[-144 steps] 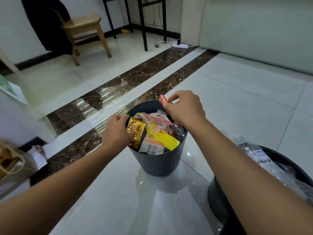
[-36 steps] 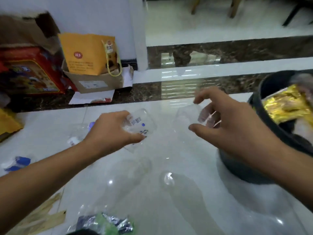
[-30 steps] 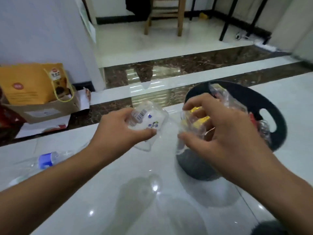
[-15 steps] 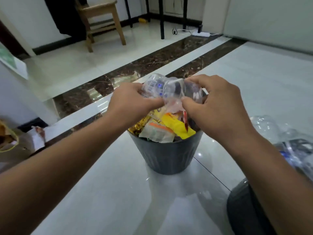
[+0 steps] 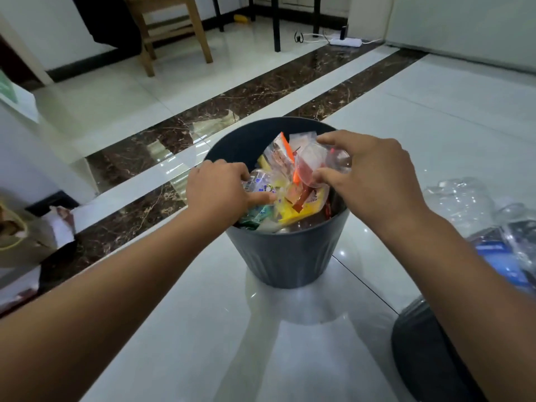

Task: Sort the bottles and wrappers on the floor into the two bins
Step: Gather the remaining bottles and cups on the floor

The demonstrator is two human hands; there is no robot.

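A dark grey ribbed plastic bin [image 5: 285,256] is standing on glossy white floor tiles [image 5: 185,329], heaped with coloured snack wrappers [image 5: 293,204]. Above its rim, the left hand [image 5: 219,192] is gripping a clear crumpled plastic wrapper with a barcode [image 5: 259,182], pressing it onto the heap. The right hand [image 5: 374,181] is pinching another clear plastic wrapper [image 5: 311,161] between thumb and fingers over the heap. Right of the bin, a second dark round bin [image 5: 420,352] is holding crushed clear plastic bottles [image 5: 464,198]. Behind the bin, brown marble strips [image 5: 261,94] are crossing the floor. Further behind it, a wooden chair [image 5: 171,27] is standing, and a white power strip [image 5: 346,41] is lying near black table legs [image 5: 275,21].
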